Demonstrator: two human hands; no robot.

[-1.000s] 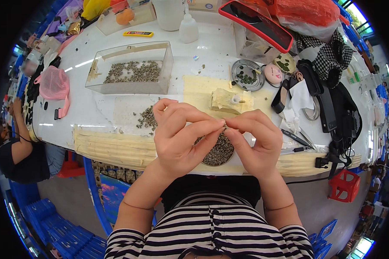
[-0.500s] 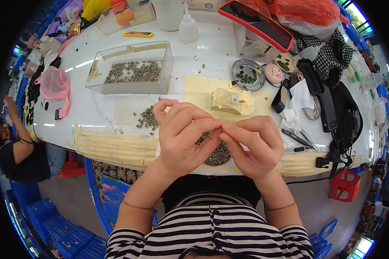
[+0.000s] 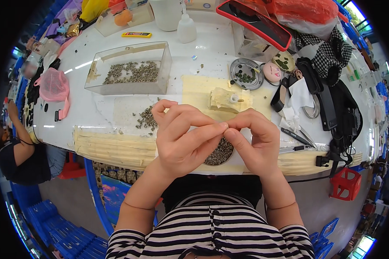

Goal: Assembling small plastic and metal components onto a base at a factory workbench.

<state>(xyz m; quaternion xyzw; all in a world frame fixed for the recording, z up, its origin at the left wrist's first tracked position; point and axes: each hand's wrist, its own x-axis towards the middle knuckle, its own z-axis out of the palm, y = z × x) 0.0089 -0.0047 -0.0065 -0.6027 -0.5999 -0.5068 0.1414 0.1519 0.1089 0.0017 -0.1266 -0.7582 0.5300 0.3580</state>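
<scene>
Head view: bare left hand (image 3: 179,140) and bare right hand (image 3: 259,144) meet above a round dish (image 3: 218,165)

The hands are bunched close at their fingertips; whether they grasp anything cannot be told. Small grey metal pieces (image 3: 221,154) lie in the dish below them, near the beige-taped edge of the white desk (image 3: 95,114). More pieces lie loose beside the left hand and inside a clear rectangular plastic box (image 3: 129,89). Beyond the fingertips stands a pale-yellow block (image 3: 219,101).

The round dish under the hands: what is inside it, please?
Many small greyish pieces show inside the dish; the left hand covers its left part, hiding whatever lies there.
</scene>
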